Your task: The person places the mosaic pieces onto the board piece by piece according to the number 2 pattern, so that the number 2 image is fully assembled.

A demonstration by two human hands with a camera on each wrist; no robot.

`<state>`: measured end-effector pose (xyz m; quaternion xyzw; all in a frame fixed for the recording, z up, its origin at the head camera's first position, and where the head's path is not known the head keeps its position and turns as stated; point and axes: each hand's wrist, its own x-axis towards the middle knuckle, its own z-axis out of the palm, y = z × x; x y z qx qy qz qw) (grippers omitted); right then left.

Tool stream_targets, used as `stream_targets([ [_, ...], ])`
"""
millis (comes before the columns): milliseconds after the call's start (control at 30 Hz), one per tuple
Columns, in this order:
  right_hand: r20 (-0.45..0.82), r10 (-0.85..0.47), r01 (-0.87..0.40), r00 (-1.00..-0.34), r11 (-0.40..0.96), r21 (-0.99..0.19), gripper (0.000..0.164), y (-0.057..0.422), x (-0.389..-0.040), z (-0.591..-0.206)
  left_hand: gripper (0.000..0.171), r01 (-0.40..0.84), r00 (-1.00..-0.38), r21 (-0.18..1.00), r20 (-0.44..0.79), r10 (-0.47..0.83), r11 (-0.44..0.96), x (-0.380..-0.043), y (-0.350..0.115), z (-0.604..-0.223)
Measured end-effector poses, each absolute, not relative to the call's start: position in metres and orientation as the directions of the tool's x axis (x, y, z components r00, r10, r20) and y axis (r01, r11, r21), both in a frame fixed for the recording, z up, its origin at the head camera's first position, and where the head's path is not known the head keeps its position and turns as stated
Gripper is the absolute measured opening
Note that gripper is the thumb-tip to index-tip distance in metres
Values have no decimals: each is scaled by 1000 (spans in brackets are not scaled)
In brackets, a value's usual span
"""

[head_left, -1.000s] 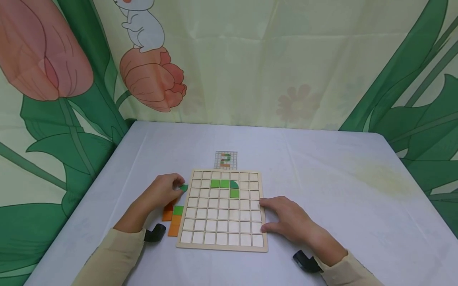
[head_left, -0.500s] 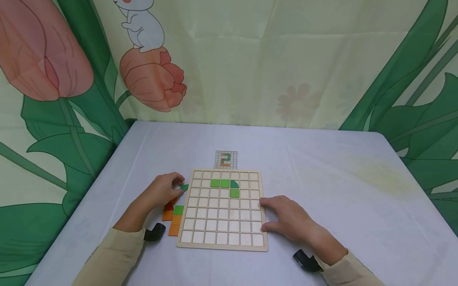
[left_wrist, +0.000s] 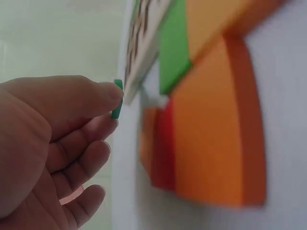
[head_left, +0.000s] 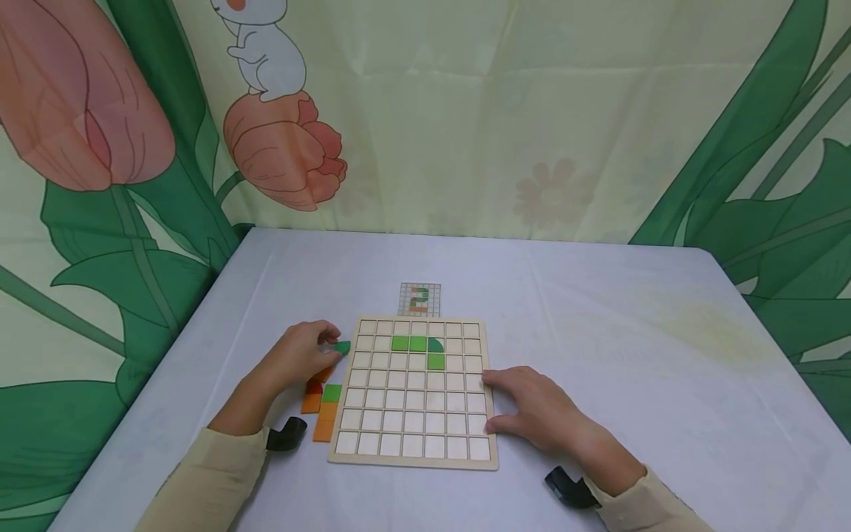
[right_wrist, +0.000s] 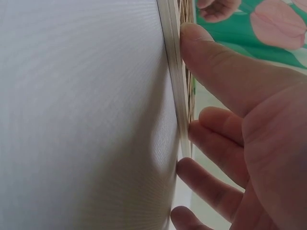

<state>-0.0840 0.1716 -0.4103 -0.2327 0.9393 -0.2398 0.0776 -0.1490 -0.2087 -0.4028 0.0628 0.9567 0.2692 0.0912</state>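
My left hand [head_left: 304, 355] pinches a dark green rounded tile [head_left: 342, 347] between thumb and fingers, just off the board's upper left edge. In the left wrist view that tile [left_wrist: 117, 99] shows edge-on at the thumb tip. A wooden grid board [head_left: 412, 457] lies in front of me. On it sit several light green square tiles [head_left: 417, 343] and a dark green quarter-round tile [head_left: 435, 345]. My right hand [head_left: 541, 406] rests its thumb and fingertips on the board's right edge, the fingers fairly straight.
Left of the board lie orange tiles [head_left: 323, 421], a light green tile [head_left: 332, 393] and a red tile [left_wrist: 165, 148], partly beneath the left hand. A small pattern card [head_left: 405, 295] with a coloured figure 2 lies behind the board. White cloth [head_left: 631, 332] covers the table.
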Motion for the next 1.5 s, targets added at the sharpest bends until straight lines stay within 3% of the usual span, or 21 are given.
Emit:
stream_targets([
  [400,-19,-484,-414,-875,769,-487,64,172,-84,-411,31,113,-960,549,-155,233,828,-140,-177,-400],
  [1500,22,-505,-456,-863,759,-465,64,175,-84,-413,24,349,-887,578,-49,459,737,-128,-117,-401],
])
